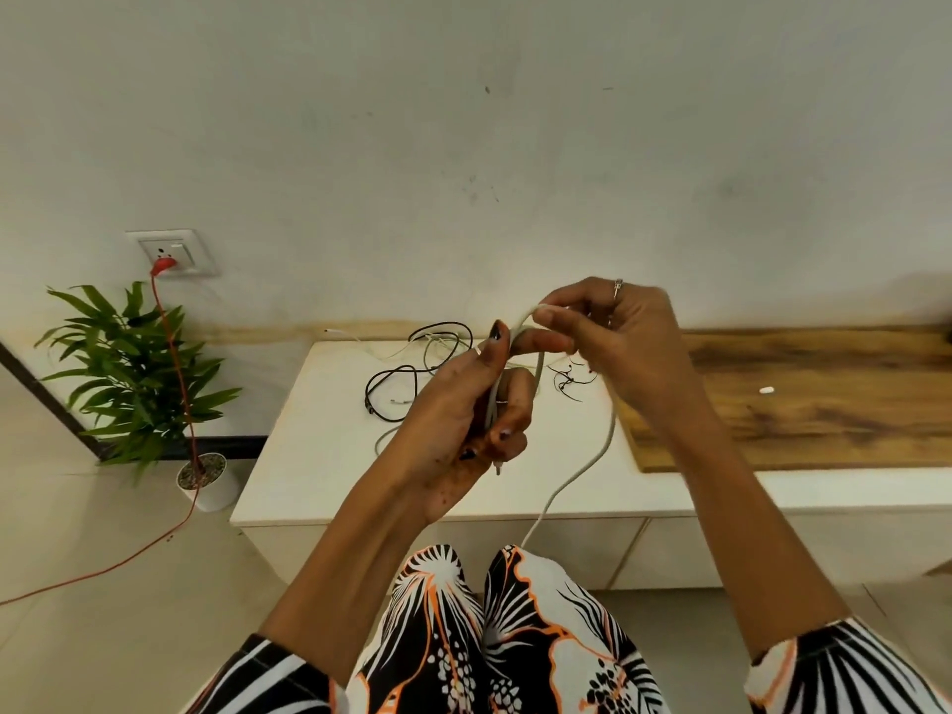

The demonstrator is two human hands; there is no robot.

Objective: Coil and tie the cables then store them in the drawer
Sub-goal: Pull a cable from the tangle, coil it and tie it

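A: What is each hand doing?

B: The left hand (463, 404) is closed around a few gathered turns of the white cable (592, 456), fingers curled over them, with one plug end (498, 467) poking out below the fist. The right hand (618, 342) pinches the same cable between thumb and fingertips just above the left thumb, bending a fresh loop over toward it.

A: And the loose length?

B: It drops from the right hand, swings down in front of the white cabinet (319, 456) and runs toward the person's lap. A fair length looks uncoiled.

A: So which step is this?

B: Coiling, I'd say, and early in the whole task. Nothing is tied yet, and more cables (412, 373) lie tangled on the cabinet top behind the hands, black and pale ones mixed, near the wooden board (798, 399).

A: What does the next move need?

B: Laying this loop into the left fist without letting the held turns slip, then sliding the right hand down the slack for another loop. Keeping loops about equal should help the tie later.

A: The drawer?

B: The cabinet's front panels (669, 548) below the top look like drawer fronts, all shut; I can't tell which one is meant.
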